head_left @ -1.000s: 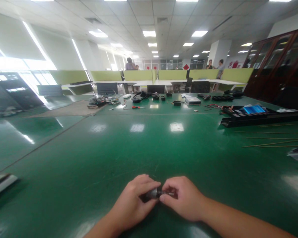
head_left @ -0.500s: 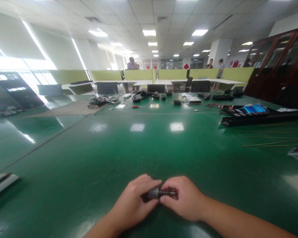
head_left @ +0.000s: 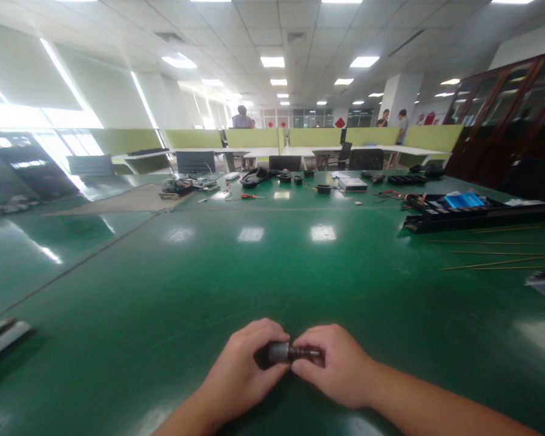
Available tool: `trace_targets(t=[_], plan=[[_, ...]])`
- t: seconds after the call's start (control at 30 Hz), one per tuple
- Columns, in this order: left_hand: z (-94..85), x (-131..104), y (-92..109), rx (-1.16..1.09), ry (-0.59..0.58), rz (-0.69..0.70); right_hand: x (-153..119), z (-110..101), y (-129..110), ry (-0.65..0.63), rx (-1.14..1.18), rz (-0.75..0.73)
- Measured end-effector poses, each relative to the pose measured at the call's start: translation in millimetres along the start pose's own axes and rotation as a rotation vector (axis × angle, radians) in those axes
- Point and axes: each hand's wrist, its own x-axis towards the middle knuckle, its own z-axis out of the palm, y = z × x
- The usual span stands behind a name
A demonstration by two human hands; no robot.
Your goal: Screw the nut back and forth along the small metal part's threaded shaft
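Low over the near middle of the green table (head_left: 236, 284), both hands are closed on one small part. It is a dark and grey metal cylinder with a thinner stepped shaft (head_left: 279, 352), lying roughly sideways; its exact kind I cannot make out. My left hand (head_left: 247, 366) wraps the wide grey body between thumb and fingers, its dark left end partly hidden in the palm. Thumb and fingers of my right hand (head_left: 340, 366) pinch the thin shaft from the right. The fingertips of the two hands nearly meet above the part.
Thin brass-coloured rods (head_left: 499, 253) lie at the right, below a long black tray (head_left: 472, 221) with a blue item (head_left: 465, 200). A red-handled screwdriver (head_left: 249, 196) and several black parts line the far side. Another object (head_left: 4, 342) sits at the left edge.
My left fingers have drawn back slightly leftward, showing more of the cylinder's body. My right hand keeps nearly the same place on the shaft.
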Motion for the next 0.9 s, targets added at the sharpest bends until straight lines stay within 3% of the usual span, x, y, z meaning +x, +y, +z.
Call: trace_targets(t=[0.9], plan=[[-1.4,-1.9,-3.8,0.014,0.018,0.038,1.1,1.1,2.3,0.017,0.025,-0.024]])
